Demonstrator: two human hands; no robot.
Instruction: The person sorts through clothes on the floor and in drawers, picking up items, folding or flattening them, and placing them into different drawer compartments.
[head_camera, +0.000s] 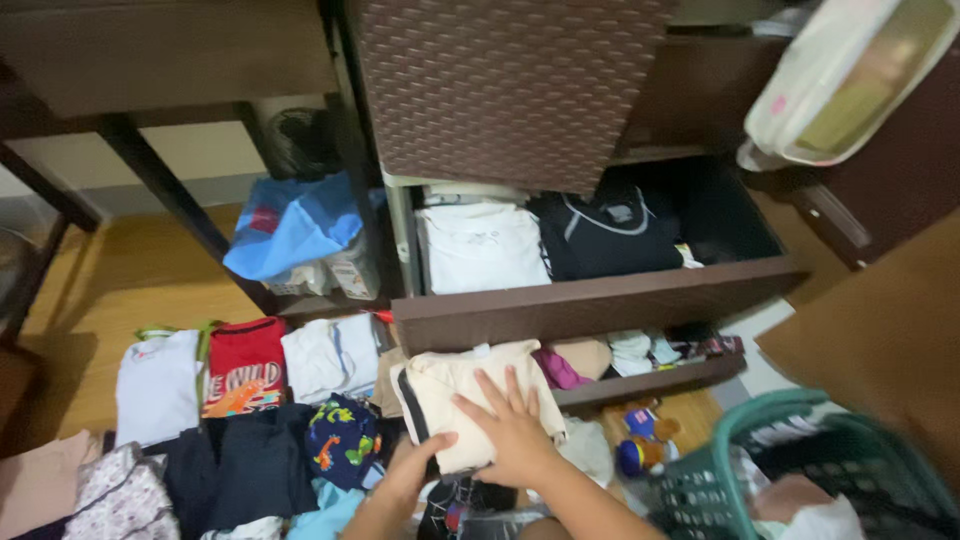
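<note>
A folded cream garment (470, 385) lies in front of the lower drawer (650, 380). My right hand (505, 425) rests flat on top of it with fingers spread. My left hand (410, 470) grips its lower left edge from beneath, thumb against the cloth. Above it the upper brown drawer (600, 305) stands pulled out, holding a folded white shirt (480, 245) and a black garment (605, 235).
Folded clothes cover the floor at left: a red printed shirt (245, 365), white tops (330, 355), a dark blue patterned piece (340, 435). A green laundry basket (800, 470) stands at the lower right. A blue bag (295, 225) sits under the dark table (160, 60).
</note>
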